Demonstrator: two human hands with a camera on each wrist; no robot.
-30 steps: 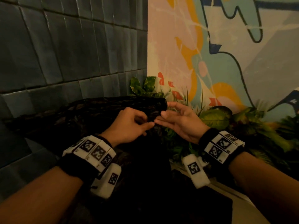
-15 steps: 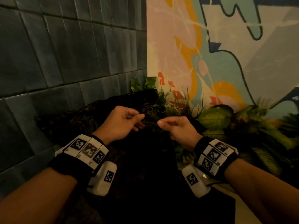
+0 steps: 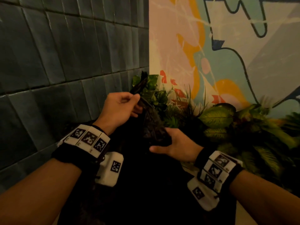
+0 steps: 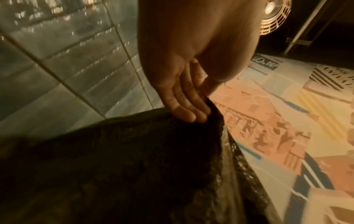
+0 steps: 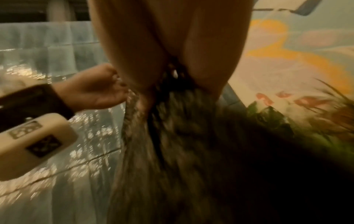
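Observation:
A black plastic bag (image 3: 152, 127) hangs in front of me, its top gathered into a twisted neck. My left hand (image 3: 125, 106) pinches the upper end of that neck, and a dark tip of plastic sticks up past the fingers. In the left wrist view the left hand (image 4: 193, 106) has its fingers (image 4: 184, 115) folded over the bag's edge (image 4: 153, 151). My right hand (image 3: 172, 142) grips the neck lower down, thumb towards me. In the right wrist view the crinkled bag (image 5: 172, 136) runs out from under the palm, blurred.
A dark blue tiled wall (image 3: 65, 54) stands to the left and a painted mural wall (image 3: 227, 54) to the right, meeting in a corner. Green leafy plants (image 3: 219, 117) fill the ledge behind and to the right of the bag.
The bag's wide open rim has been gathered into a narrow neck. My left hand rose with the top end, and my right hand dropped lower and closed round the neck.

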